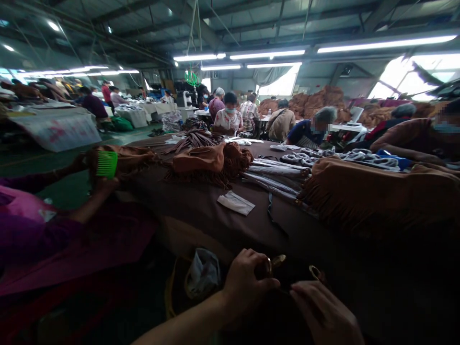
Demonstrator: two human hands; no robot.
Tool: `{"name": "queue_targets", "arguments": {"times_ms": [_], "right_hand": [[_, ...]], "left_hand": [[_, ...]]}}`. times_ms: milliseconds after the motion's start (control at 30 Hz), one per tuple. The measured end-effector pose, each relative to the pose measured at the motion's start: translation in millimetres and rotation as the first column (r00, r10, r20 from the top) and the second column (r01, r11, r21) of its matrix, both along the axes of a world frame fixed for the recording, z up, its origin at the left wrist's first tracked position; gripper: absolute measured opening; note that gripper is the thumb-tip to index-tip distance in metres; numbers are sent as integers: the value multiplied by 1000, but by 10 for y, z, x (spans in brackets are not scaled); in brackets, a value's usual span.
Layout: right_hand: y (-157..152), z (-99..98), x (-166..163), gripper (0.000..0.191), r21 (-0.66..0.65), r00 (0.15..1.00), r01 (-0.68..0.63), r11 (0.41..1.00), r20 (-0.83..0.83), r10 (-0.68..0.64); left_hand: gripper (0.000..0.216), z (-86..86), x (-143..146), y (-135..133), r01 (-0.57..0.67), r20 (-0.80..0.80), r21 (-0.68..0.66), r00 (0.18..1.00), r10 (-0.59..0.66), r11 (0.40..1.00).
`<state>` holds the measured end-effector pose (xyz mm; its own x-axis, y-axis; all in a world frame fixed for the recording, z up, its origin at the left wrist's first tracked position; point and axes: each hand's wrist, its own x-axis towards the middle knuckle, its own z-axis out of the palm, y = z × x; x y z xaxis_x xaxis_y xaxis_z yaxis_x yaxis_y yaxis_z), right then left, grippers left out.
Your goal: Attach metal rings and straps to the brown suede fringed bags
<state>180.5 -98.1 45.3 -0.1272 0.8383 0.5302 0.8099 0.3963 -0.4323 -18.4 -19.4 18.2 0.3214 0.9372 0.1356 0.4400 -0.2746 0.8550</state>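
Nearest in the head view, the wearer's left hand (247, 277) and right hand (325, 309) meet low over the dark brown work surface (258, 232). Left fingers curled narrow, thumb and forefinger about a gold-toned metal piece (279, 260), partly hidden by them. Right fingers bent; a gold-toned ring (314, 272) shows just above, but shadow leaves it unclear whether they grip it. Crumpled clear plastic bag (203, 273) beside the left hand. Beyond the hands: a flat white packet (236, 202) and a thin dark strap (270, 208). Farther back, a brown fringed piece (201, 160), white-wrapped lengths (275, 171) and, at right, a large brown fringed piece (384, 187) crowd the surface. At left, a co-worker in purple sleeves holds a green comb (107, 164) against another fringed piece (132, 155). Reddish marks on a pale covered table (53, 127) far left, too blurred to read; packet's face likewise unclear.
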Motion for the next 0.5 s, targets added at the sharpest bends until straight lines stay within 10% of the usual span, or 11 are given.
{"name": "queue_targets", "arguments": {"times_ms": [233,500], "right_hand": [[132,-65,-296,13,94,988,129,987,-97,-120],[205,-228,-403,29,-298,959,186,936,-152,-239]], "left_hand": [[44,33,29,-56,0,-46,31,999,1,1000],[30,-20,96,-130,12,-74,93,997,-5,996]]}}
